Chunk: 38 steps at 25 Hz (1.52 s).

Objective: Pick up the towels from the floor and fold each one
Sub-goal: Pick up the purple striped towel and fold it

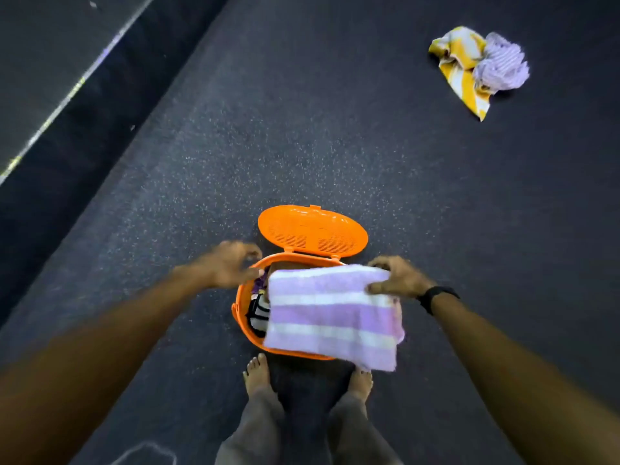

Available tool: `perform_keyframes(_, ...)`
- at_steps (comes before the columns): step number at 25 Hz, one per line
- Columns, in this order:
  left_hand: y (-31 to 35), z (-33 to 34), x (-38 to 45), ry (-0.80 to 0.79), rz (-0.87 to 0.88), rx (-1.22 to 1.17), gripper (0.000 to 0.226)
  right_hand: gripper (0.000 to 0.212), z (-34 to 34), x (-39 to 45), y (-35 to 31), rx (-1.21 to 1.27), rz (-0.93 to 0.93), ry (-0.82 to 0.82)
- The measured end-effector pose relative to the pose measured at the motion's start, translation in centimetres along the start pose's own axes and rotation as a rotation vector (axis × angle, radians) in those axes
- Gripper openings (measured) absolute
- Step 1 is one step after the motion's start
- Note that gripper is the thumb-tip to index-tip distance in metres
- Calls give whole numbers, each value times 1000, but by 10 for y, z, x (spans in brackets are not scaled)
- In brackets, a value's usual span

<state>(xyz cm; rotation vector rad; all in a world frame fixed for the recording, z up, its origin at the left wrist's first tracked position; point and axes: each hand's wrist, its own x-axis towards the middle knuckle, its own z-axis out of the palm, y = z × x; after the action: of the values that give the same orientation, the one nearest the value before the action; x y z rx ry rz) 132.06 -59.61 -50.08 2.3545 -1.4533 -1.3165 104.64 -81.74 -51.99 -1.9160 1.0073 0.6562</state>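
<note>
A folded purple and white striped towel hangs over the open orange basket. My right hand grips its upper right corner. My left hand hovers blurred at the basket's left rim, fingers loosely curled, holding nothing. Inside the basket, dark and striped cloth shows at the left. Far off at the upper right, a crumpled yellow and white towel and a crumpled lilac striped towel lie together on the floor.
The basket's orange lid stands open behind it. My bare feet stand just in front of the basket on the dark speckled floor. A raised dark ledge with a bright strip runs along the left.
</note>
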Motion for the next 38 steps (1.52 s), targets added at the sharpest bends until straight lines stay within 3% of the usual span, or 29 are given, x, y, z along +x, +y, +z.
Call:
perform_keyframes(2,-27,57,47,-32,4,79,46,60,31,58,32,-80,-12,-43)
perform_keyframes(6,-63,167,133,-110,37,390,79,99,129,150,99,-368,-55,-70)
perform_keyframes(11,-101,235,210,-31,193,583,123,110,211,202,137,-514,-169,-54)
perform_keyframes(16,-136,289,221,-74,204,645,147,111,244,226,165,-724,-350,152)
perform_keyframes(21,-169,329,249,26,204,581,164,143,280,264,179,-737,-312,205)
perform_keyframes(26,-202,362,285,73,244,583,164,155,316,314,200,-733,-311,280)
perform_keyframes(31,-178,335,263,-14,206,566,165,153,296,283,185,-719,-260,180)
perform_keyframes(35,-133,266,227,-97,176,573,138,127,239,232,156,-661,-252,-3)
perform_keyframes(38,-70,185,184,-56,142,539,114,101,165,175,120,-501,-229,21)
